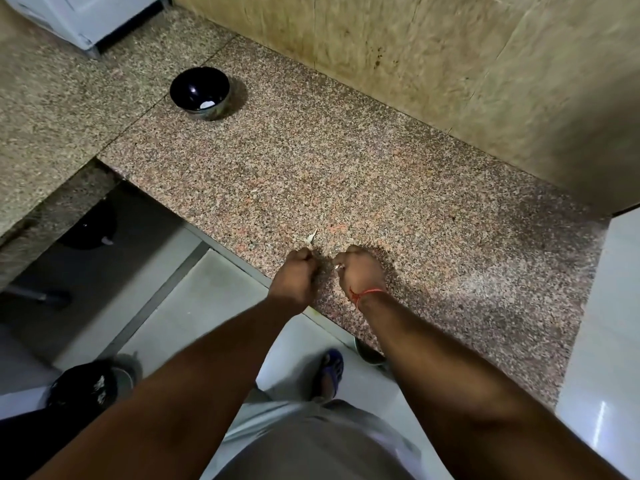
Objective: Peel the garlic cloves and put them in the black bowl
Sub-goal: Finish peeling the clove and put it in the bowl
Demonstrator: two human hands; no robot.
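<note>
Both hands low over granite counter (346,161), black bowl (200,92) well apart, far left.
Right hand (360,270) pinches garlic clove (337,266); left hand (294,275) curled, pinching skin scrap (310,238). One white clove in bowl.

One head-worn wide-angle view looks steeply down and forward from above the person's forearms, close over the near edge of the granite bench (346,174), taking in the floor (194,306) below and the wall (450,64) behind.
</note>
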